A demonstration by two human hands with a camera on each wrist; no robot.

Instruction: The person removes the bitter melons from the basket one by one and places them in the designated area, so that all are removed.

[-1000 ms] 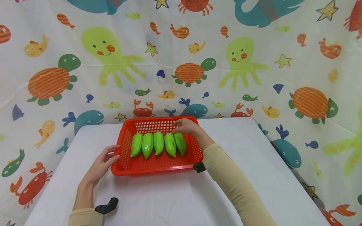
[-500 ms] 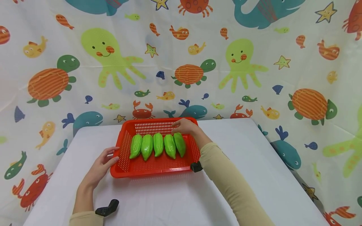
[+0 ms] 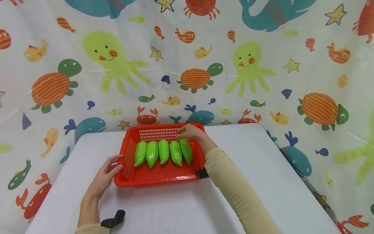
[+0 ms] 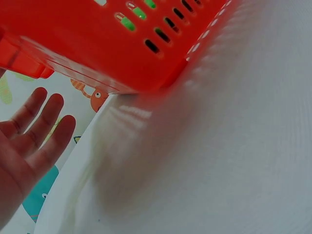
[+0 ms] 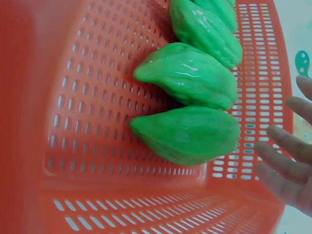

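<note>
Several glossy green, ridged bitter melons [image 3: 164, 152] lie side by side in a red plastic basket [image 3: 163, 172], their pointed tips toward the person. My left hand [image 3: 103, 175] is at the basket's left side, its fingertips right at the rim; in the left wrist view, its fingers [image 4: 53, 141] are spread and nearly straight. My right hand [image 3: 190, 132] hovers over the back right of the basket, near the blunt end of the rightmost bitter melon [image 5: 187, 135]. Seen from the right wrist, its fingers [image 5: 282, 168] are extended, with nothing held between them.
The basket stands on a table with a white cover [image 3: 242, 156]. Behind it hangs a curtain [image 3: 172, 65] printed with sea animals. Black wrist mounts [image 3: 113, 219] sit at both forearms, the right one overlapping the basket's front right corner in the head view.
The head view has shifted slightly, so the scene sits a little lower. Both hands and the bitter melons keep about the same places at the basket.
</note>
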